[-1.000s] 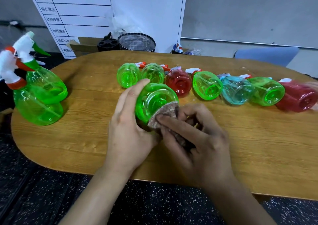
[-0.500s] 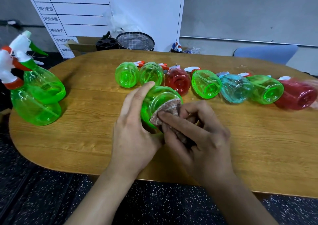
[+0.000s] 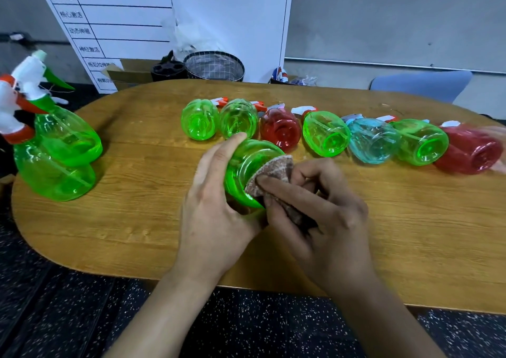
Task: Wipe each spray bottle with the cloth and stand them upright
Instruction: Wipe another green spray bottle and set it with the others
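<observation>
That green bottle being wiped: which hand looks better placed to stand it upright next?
Probably the left hand: it already wraps the green bottle, while the right hand is busy pinching the cloth against its base.

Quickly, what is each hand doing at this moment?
Left hand: closed around the green spray bottle, holding it.
Right hand: closed on the cloth, pressing it against the bottle's base.

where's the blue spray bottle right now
In the head view the blue spray bottle lies on its side in the back row, right of centre, between two green bottles.
</observation>
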A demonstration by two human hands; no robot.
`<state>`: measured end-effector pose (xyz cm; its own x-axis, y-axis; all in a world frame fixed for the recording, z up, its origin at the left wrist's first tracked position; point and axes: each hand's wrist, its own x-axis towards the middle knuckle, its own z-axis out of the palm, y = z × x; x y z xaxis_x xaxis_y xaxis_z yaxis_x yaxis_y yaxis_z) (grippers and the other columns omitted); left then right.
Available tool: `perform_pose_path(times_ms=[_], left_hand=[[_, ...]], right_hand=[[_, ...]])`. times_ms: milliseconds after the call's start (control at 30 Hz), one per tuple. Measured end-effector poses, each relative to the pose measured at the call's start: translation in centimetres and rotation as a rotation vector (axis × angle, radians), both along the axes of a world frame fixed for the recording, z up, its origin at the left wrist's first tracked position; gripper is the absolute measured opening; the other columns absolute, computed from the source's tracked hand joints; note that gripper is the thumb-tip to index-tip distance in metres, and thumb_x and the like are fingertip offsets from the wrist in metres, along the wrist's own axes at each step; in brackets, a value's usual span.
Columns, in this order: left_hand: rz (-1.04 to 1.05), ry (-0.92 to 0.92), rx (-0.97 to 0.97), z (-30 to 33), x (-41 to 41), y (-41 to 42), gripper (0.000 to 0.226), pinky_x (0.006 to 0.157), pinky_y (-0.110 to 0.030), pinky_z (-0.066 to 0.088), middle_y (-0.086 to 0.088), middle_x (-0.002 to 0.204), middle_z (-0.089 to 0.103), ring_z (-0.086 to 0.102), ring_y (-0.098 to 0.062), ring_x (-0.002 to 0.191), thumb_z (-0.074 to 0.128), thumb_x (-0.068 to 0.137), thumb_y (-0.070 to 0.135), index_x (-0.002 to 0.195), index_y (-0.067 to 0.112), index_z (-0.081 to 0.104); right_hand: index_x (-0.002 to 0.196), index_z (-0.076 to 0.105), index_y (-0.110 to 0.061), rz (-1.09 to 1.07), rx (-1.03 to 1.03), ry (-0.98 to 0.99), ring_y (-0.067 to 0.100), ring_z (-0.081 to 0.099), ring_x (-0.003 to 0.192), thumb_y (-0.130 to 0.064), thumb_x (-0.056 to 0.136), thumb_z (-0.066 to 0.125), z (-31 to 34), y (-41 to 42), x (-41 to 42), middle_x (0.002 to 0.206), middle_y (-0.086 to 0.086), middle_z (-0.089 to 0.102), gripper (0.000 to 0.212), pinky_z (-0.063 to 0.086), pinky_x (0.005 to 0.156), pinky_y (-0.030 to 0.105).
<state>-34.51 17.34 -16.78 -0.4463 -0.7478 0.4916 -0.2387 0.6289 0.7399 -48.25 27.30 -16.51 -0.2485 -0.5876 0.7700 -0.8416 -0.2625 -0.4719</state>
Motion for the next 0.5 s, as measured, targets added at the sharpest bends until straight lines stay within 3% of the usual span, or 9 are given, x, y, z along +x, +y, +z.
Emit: perform_pose_path(times_ms=[133,233,300,367,500], left_hand=[[0.018,0.002,-0.015,-0.3,0.0,-0.1,0.098,0.104,-0.007,0.041,0.007,0.146,0.057,0.059,-0.005,0.129,0.089,0.067,0.045,0.155,0.032,0.049],[0.022,0.009,-0.014,-0.5,-0.1,0.0,0.098,0.111,-0.015,0.043,0.006,0.149,0.056,0.056,-0.008,0.136,0.095,0.070,0.037,0.156,0.033,0.048],[0.000,0.020,-0.004,-0.8,0.0,-0.1,0.097,0.115,-0.016,0.040,0.004,0.154,0.050,0.050,-0.010,0.143,0.092,0.073,0.039,0.157,0.038,0.044],[-0.048,0.026,0.016,-1.1,0.2,-0.3,0.097,0.116,-0.009,0.033,0.001,0.161,0.041,0.040,-0.006,0.151,0.089,0.076,0.046,0.158,0.047,0.038],[-0.206,0.031,0.102,-1.2,0.5,-0.5,0.087,0.118,-0.006,0.025,0.000,0.172,0.020,0.017,0.003,0.160,0.076,0.081,0.070,0.157,0.060,0.033]], right_hand=[[0.114,0.079,-0.018,-0.008,-0.044,-0.355,0.011,0.062,0.097,-0.014,0.094,0.075,-0.2,-0.4,-0.3,0.102,0.009,0.062,0.021,0.047,0.086,0.021],[0.114,0.080,-0.016,-0.021,-0.040,-0.628,0.015,0.067,0.101,-0.011,0.095,0.075,-0.4,-1.0,-0.9,0.106,0.013,0.068,0.020,0.051,0.089,0.024],[0.116,0.080,-0.012,0.018,0.008,-0.716,0.017,0.071,0.107,-0.008,0.097,0.074,-0.7,-1.3,-1.2,0.111,0.011,0.074,0.020,0.056,0.094,0.032],[0.117,0.080,-0.011,0.058,0.031,-0.795,0.020,0.072,0.111,-0.011,0.096,0.075,-0.9,-1.4,-1.3,0.114,0.008,0.076,0.021,0.057,0.100,0.040],[0.117,0.081,-0.021,0.112,0.081,-0.917,0.027,0.071,0.115,-0.026,0.094,0.074,-2.0,-1.9,-1.6,0.116,0.004,0.077,0.024,0.054,0.105,0.056]])
